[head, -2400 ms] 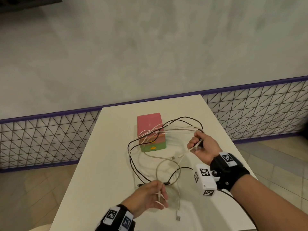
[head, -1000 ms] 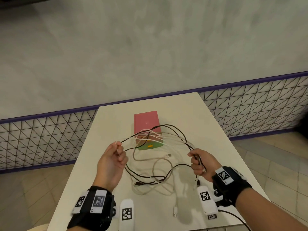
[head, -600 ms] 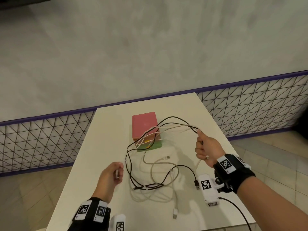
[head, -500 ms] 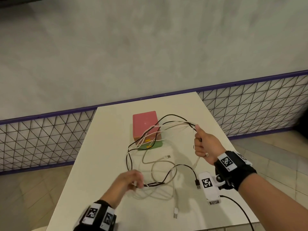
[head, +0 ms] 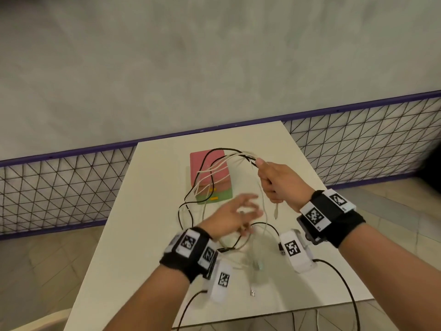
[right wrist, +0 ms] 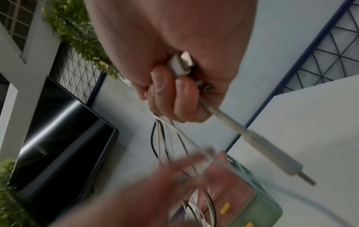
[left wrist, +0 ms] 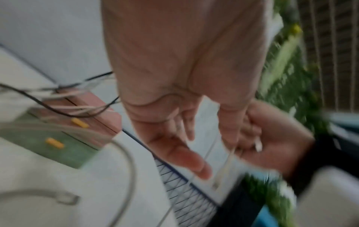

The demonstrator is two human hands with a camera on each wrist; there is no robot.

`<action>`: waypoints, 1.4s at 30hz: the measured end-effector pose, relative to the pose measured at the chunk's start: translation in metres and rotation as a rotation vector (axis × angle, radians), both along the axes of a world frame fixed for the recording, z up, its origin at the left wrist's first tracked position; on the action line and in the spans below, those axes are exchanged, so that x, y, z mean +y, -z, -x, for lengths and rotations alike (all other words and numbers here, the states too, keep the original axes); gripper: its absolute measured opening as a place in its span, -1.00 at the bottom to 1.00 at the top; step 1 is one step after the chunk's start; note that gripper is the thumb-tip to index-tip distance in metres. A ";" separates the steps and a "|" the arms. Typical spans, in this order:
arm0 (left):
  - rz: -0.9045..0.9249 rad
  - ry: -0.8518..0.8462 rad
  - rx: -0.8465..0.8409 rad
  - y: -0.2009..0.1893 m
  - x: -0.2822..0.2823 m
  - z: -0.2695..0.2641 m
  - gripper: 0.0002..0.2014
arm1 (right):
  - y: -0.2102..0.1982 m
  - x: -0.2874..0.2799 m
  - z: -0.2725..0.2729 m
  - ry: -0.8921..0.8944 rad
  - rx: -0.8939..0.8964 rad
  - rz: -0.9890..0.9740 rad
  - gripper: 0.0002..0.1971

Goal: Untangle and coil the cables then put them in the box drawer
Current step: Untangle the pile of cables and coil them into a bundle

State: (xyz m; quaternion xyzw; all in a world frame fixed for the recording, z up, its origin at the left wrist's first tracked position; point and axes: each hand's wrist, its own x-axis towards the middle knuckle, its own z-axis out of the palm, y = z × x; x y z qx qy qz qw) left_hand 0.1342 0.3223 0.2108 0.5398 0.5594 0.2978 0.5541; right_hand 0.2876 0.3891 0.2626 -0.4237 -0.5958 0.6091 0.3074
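Gripping the bundled cables (head: 224, 163) above the box (head: 210, 177), the right hand (head: 281, 185) stays fisted; left hand (head: 229, 216) spread, blurred.

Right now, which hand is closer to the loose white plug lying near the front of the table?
Left. The left hand hovers open just beyond the white plug; the right hand grips the cable bundle higher and farther back.

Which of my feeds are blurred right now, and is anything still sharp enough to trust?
Head view: left hand motion-smeared, right hand and box sharp. Left wrist view: blurred all over, cables streaked. Right wrist view: right hand's grip on the cables sharp, white plug clear, left hand a blur in the foreground.
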 end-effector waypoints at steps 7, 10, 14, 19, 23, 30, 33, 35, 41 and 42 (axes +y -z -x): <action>-0.144 -0.164 -0.396 -0.017 0.022 -0.015 -0.79 | 0.001 0.001 -0.008 -0.039 0.041 0.092 -0.53; -0.072 -0.195 -0.545 -0.013 0.024 -0.018 -0.82 | 0.005 0.000 -0.012 -0.079 0.040 0.120 -0.51; -0.174 -0.179 -0.356 -0.013 0.026 -0.023 -0.86 | 0.010 -0.001 -0.014 -0.063 0.011 0.111 -0.50; -0.354 -0.263 -0.113 -0.016 0.029 -0.014 -0.77 | 0.017 0.001 -0.019 -0.018 -0.052 0.112 -0.53; -0.219 -0.288 -0.240 -0.019 0.032 -0.015 -0.82 | 0.018 -0.003 -0.015 -0.054 -0.078 0.098 -0.51; 0.180 -0.435 -0.821 -0.010 0.038 -0.021 -0.90 | 0.015 -0.004 -0.012 -0.060 -0.129 0.046 -0.47; 0.290 -0.446 -1.021 -0.003 0.040 -0.019 -0.87 | 0.014 -0.004 -0.011 -0.099 -0.062 0.074 -0.47; 0.298 -0.446 -1.098 0.006 0.042 -0.021 -0.83 | 0.014 -0.003 -0.008 -0.122 -0.015 0.090 -0.47; 0.307 -0.582 -1.150 0.030 0.058 -0.024 -0.67 | 0.019 -0.002 -0.007 -0.107 0.046 0.175 -0.47; 0.313 -0.606 -1.126 0.032 0.062 -0.024 -0.72 | 0.021 -0.002 -0.008 -0.088 0.044 0.192 -0.46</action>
